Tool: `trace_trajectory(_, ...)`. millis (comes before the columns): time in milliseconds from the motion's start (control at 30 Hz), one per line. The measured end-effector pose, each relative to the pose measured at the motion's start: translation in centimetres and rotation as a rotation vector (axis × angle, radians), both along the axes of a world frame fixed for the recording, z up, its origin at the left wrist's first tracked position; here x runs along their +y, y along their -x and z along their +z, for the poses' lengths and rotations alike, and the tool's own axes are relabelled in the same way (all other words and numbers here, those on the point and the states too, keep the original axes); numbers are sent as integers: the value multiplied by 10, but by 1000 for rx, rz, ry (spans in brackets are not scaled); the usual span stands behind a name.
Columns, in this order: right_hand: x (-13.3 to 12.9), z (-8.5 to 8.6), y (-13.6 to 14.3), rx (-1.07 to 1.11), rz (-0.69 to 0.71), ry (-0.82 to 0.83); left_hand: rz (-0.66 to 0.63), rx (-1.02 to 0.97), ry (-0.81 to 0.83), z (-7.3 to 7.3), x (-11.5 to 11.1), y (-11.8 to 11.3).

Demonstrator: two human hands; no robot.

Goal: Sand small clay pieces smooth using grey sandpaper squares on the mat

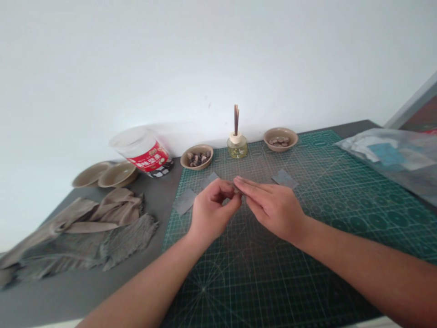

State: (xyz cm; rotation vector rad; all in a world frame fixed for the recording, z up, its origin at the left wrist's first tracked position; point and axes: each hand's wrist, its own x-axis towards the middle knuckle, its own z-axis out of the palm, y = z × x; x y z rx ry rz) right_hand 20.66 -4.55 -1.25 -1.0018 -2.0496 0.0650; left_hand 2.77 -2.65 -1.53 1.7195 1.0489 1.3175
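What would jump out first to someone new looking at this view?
Probably the left hand and right hand, meeting at the fingertips over the green mat, with a small piece between them, too blurred to identify. Next, the tub with its bright red label, behind the crumpled cloth on the left. Then the bottle with dark sticks, by the white wall at the back.
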Motion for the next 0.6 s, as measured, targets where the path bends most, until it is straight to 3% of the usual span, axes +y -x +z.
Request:
trace_trajectory(233, 7, 0, -5, 27, -90, 137, -67, -157, 7, 6, -2, 0)
trace_trajectory(400, 5, -1, -4, 67, -83, 165, -41, -146, 114, 8, 2, 1)
trace_trajectory(600, 11, -5, -9, 102, -154, 212, -37, -185, 108, 10, 3, 1)
